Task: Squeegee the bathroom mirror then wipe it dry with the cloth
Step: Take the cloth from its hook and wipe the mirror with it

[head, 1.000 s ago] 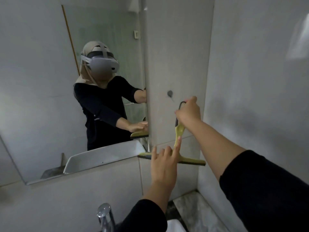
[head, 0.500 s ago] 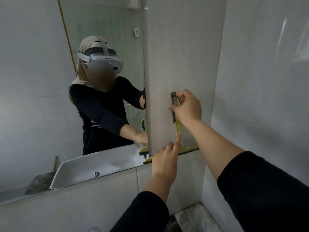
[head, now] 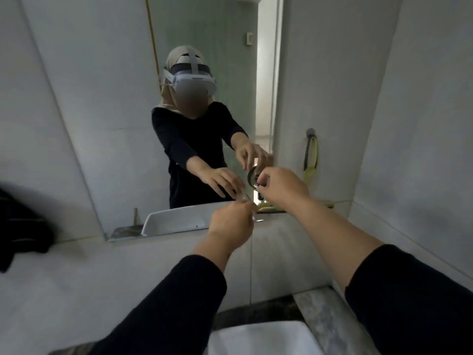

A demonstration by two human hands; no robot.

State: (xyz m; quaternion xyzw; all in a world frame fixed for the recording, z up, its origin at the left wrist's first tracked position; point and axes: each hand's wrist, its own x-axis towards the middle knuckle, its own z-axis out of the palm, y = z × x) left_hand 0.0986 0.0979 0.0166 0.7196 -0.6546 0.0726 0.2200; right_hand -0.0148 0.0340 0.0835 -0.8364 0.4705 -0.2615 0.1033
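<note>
Currently the squeegee is hanging on a wall hook just right of the mirror, handle up; its blade is mostly hiding behind the right forearm.

Handling, judged: squeegee is looking light and stiff, w/ a rubber edge; best grip is at mid handle. No cloth is clearly showing; a dark bundle at the left edge, blurred, could be one, cannot confirm. If so: soft, limp, take by a bunched fold.

Hands: the right hand is pinching something small by a round dark metal item; item unidentifiable. The left hand is curling narrow, fingertips together; whether it is gripping anything, cannot tell.

Sink is cut off at the bottom edge. Wet or dry state of glass is not readable.
</note>
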